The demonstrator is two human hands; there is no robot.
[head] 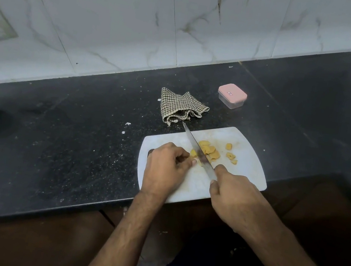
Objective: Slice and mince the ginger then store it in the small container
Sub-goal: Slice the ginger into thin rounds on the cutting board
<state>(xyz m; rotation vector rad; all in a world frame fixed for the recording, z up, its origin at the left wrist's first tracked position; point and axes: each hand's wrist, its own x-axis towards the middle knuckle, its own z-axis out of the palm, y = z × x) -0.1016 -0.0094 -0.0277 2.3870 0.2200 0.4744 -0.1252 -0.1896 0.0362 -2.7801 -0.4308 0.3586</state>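
Black counter (76, 139), yellow ginger (208, 151) sliced

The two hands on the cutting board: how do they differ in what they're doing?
The right hand grips the knife by its handle, while the left hand holds no tool; its curled fingers steady a piece of ginger. The right hand sits nearer the board's front edge, with the left hand further left, beside the blade. Both rest over the white cutting board, knuckles up.
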